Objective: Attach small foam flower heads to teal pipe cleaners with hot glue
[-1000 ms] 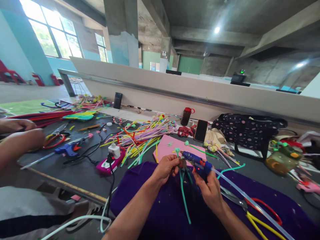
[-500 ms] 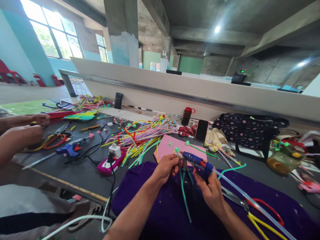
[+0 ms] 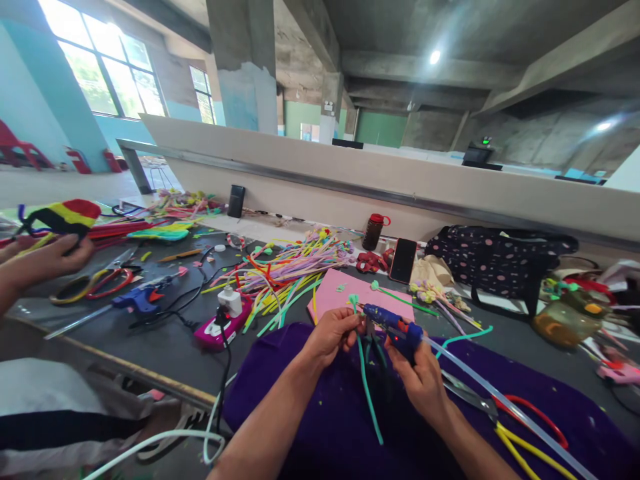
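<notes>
My left hand (image 3: 333,337) pinches a green pipe cleaner (image 3: 367,393) just below its small curled top; the long stem hangs down over the purple cloth (image 3: 280,373). In my right hand (image 3: 420,373) is a blue hot glue gun (image 3: 395,325), a red light lit on its body and a long clear glue stick (image 3: 505,397) trailing from its back. The gun's nozzle is close to the curled top; whether they touch I cannot tell. Dark-jawed pliers (image 3: 375,350) show between my hands, partly hidden. A second green stem (image 3: 407,297) with a curled end lies across the pink foam sheet (image 3: 325,293).
Scissors with red and yellow handles (image 3: 493,410) lie by my right forearm. A pile of pipe cleaners (image 3: 300,260), a magenta power strip (image 3: 220,330) and another glue gun (image 3: 140,299) are to the left. A co-worker's hand (image 3: 60,257) holds a black, yellow and red piece.
At the left, the co-worker's hands have shifted and now raise the black, yellow and red piece into view. My own hands, the glue gun and the green stem have barely moved.
</notes>
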### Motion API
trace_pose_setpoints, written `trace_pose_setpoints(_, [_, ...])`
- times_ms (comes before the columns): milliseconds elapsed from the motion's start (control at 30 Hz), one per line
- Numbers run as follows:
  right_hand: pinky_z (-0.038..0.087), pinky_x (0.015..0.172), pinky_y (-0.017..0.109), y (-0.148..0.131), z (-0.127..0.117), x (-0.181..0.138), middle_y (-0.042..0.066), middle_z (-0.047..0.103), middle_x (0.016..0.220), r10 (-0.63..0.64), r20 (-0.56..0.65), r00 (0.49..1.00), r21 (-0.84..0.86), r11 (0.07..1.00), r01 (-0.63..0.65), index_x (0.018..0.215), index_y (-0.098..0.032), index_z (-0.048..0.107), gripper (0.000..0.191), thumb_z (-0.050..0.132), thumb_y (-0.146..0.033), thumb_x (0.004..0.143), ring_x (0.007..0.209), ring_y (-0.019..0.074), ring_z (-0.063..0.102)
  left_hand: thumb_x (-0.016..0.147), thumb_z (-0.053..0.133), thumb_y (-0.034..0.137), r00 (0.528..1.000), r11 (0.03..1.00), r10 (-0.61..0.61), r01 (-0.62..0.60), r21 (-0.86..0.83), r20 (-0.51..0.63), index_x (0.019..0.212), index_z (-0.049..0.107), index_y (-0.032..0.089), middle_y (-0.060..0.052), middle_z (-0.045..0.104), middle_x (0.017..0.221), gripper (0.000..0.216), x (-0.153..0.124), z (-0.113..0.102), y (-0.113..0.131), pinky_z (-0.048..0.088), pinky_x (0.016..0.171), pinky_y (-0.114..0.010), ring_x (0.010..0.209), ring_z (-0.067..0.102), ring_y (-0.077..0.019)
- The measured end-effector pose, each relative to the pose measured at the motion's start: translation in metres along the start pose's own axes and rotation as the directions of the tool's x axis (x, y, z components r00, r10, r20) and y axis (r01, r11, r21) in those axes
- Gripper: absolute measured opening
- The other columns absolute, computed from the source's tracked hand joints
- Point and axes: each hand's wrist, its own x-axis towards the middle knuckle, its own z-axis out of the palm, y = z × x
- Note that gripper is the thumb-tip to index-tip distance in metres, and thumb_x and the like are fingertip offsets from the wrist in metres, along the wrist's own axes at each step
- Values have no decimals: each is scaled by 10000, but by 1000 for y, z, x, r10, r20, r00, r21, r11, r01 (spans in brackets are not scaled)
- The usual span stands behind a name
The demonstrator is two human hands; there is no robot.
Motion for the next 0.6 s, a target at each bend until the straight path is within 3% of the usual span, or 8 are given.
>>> trace_pose_setpoints(433, [448,840,392,-1,-2,1,118,588,1038,7,3,1000,35,999,-7,1096,-143,491,334,478,-315,811,964,243,554,697,595,379,1000,999,-22,23,37,-22,609,544,129,47,457,333,270,0,0,1,229,289,-143,256,349,-34])
trace_pose_setpoints(600, [429,867,400,-3,-3,2,118,567,1068,14,32,999,47,999,-15,1148,-146,444,375,476,-311,813,1003,241,533,698,596,369,999,998,-22,24,52,-38,607,543,127,49,455,335,264,-1,0,2,239,294,-143,255,340,-29])
